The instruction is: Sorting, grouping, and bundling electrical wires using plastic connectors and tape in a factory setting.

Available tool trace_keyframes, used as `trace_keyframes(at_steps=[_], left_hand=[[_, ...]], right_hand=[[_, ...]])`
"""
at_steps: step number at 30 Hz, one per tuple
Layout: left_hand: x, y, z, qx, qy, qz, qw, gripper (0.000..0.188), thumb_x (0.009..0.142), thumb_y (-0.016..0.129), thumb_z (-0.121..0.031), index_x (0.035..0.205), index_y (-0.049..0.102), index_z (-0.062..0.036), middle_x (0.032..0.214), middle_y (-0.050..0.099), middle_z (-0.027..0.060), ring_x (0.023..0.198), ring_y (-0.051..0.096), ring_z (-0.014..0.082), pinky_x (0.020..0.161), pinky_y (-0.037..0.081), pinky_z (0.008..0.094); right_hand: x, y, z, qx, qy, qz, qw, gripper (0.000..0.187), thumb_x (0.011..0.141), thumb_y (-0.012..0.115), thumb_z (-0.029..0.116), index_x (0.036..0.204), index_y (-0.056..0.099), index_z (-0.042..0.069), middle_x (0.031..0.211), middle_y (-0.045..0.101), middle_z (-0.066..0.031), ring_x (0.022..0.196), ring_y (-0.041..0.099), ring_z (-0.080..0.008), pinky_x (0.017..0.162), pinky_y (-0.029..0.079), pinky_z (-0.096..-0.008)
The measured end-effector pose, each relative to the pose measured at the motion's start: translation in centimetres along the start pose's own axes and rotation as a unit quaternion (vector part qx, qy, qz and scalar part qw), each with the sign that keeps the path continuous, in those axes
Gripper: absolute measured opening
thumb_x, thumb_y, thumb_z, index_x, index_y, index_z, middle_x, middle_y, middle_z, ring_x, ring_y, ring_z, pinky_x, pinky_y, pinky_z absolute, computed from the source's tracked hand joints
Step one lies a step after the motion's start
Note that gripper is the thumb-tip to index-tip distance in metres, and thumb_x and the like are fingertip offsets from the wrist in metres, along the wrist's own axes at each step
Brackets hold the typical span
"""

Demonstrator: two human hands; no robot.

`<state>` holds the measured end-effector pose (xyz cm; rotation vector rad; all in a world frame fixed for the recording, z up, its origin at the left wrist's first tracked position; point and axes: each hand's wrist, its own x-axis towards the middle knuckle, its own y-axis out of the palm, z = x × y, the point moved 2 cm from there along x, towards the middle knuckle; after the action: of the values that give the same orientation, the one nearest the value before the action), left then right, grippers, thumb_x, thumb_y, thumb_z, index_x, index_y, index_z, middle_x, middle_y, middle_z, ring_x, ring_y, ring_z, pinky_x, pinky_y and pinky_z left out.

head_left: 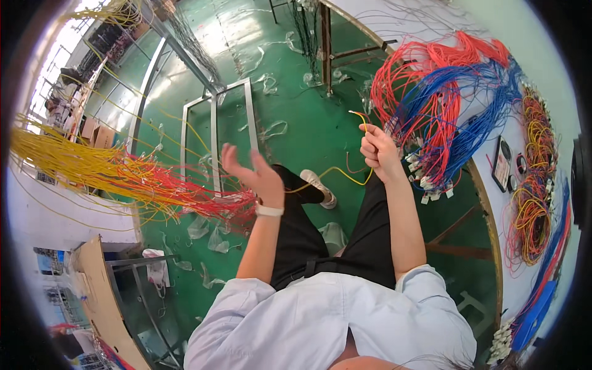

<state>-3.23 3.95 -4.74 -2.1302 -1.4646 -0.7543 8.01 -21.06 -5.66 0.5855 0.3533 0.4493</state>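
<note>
My right hand [380, 153] is closed in a pinch on a thin yellow wire [337, 169]. One end of the wire sticks up past the fingertips, and the rest sags below the hand in a loop over my lap toward the left. My left hand [254, 176], slightly blurred, is raised with thumb and fingers apart and nothing in it; a white band circles its wrist. Beside and behind it hangs a long bundle of yellow wires [68, 154] whose near part has red wires [200, 198] among it.
At right, a table [487, 216] carries red wires [444, 52], blue wires [468, 92] with white connectors, coiled wire bundles [536, 185] and a black-edged device [501, 163]. A metal frame [214, 142] stands ahead. Plastic scraps [219, 240] litter the green floor. A cardboard sheet [102, 290] is at left.
</note>
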Motion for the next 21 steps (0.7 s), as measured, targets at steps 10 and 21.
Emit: trace_keyframes(at_steps=[10,21], left_hand=[[-3.9,3.7,2.4,-0.335,-0.454,0.334,0.755,0.049,0.099,0.041,-0.04,0.129,0.043,-0.0014,0.106,0.062,0.0124,0.097,0.058,0.0212,0.093,0.042,0.0336],[-5.0,-2.9,-8.0,-0.404,-0.396,0.441,0.696,0.029,0.091,0.054,-0.016,0.118,0.052,-0.0037,0.068,0.043,-0.0075,0.054,0.036,0.0012,0.048,0.026,0.0177]], right_hand=[[-1.5,3.9,-2.0,-0.302,0.026,0.102,0.948,0.014,0.09,0.049,0.01,0.101,0.057,0.007,0.061,0.051,0.0014,0.05,0.042,-0.0044,0.045,0.032,-0.0206],[8.4,7.8,0.3,-0.527,-0.084,0.094,0.84,0.042,0.085,0.064,0.035,0.099,0.065,-0.004,0.088,0.066,-0.01,0.081,0.061,-0.0133,0.073,0.048,-0.0265]])
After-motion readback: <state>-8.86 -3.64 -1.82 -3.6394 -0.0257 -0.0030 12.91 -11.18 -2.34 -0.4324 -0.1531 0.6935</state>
